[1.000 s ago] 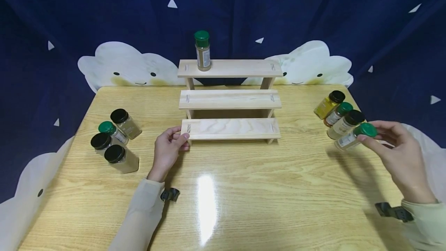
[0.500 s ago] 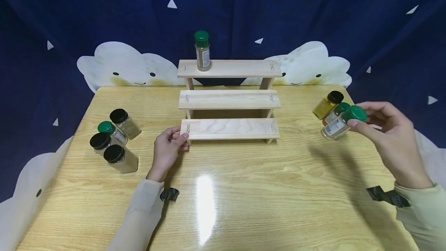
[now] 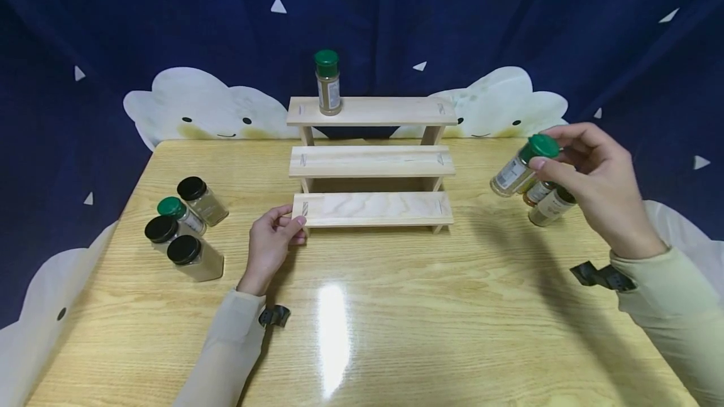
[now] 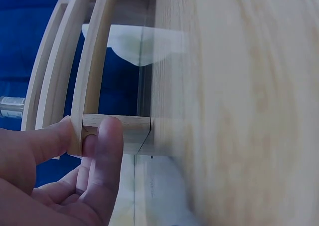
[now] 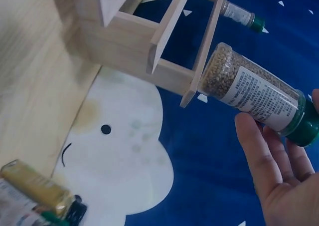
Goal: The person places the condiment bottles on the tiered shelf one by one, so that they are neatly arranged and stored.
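Note:
My left hand (image 3: 271, 245) pinches the left end of the lowest board of a three-tier wooden shelf rack (image 3: 373, 207); in the left wrist view the thumb and fingers (image 4: 105, 161) lie about the board's corner. Held by its green cap in my right hand (image 3: 602, 190) is a clear spice jar (image 3: 511, 174), tilted and raised above the table at the right. Brownish grains and a printed white label show on this spice jar (image 5: 249, 89) in the right wrist view. Another green-capped spice jar (image 3: 329, 92) stands upright on the top board, left of its middle.
At the table's left are several spice jars (image 3: 206, 205) with black or green caps. More jars, among them a black-capped one (image 3: 548, 208), stand at the right, partly hidden by my right hand. Behind the table (image 3: 407, 306) hangs a dark blue curtain (image 3: 226, 17) with white clouds.
My right hand has lifted the green-capped spice jar from the right-hand group and carried it up and to the left. The left hand stays on the rack.

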`<state>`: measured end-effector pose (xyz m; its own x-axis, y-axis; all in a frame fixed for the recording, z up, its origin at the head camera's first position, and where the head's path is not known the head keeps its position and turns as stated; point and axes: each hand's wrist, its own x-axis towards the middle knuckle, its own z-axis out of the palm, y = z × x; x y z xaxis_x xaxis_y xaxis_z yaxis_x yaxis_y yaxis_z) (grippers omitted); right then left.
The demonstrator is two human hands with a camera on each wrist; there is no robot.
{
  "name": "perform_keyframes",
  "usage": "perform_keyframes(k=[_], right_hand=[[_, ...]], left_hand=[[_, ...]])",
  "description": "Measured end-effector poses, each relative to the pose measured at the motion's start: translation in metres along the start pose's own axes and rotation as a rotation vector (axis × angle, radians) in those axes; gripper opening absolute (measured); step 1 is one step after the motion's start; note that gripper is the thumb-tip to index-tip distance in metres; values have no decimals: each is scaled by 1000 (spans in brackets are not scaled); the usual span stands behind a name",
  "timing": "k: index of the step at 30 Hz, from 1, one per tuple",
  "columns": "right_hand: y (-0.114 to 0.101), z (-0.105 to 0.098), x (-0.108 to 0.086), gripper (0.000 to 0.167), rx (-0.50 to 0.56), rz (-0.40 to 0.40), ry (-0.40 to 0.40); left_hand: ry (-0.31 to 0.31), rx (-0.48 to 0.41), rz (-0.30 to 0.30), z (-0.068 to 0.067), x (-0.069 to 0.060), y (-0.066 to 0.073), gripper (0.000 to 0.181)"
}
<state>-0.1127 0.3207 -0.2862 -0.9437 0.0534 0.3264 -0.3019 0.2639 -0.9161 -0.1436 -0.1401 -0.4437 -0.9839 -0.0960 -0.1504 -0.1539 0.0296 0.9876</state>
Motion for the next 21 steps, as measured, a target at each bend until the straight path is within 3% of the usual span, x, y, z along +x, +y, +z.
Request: perform_keyframes(k=[2, 8, 17, 21], right_hand=[[-2, 6, 8, 39, 4, -4, -10], [-8, 20, 29, 40, -123, -25, -48], [-16, 41, 52, 37, 44, -61, -86], [-19, 49, 62, 36, 42, -72, -90]], left_hand=[[1, 3, 1, 0, 0, 0, 41], [0, 0, 8, 1, -1, 0, 40], [0, 2, 18, -1, -1, 0, 41], [-2, -7, 18, 0, 0, -1, 41]])
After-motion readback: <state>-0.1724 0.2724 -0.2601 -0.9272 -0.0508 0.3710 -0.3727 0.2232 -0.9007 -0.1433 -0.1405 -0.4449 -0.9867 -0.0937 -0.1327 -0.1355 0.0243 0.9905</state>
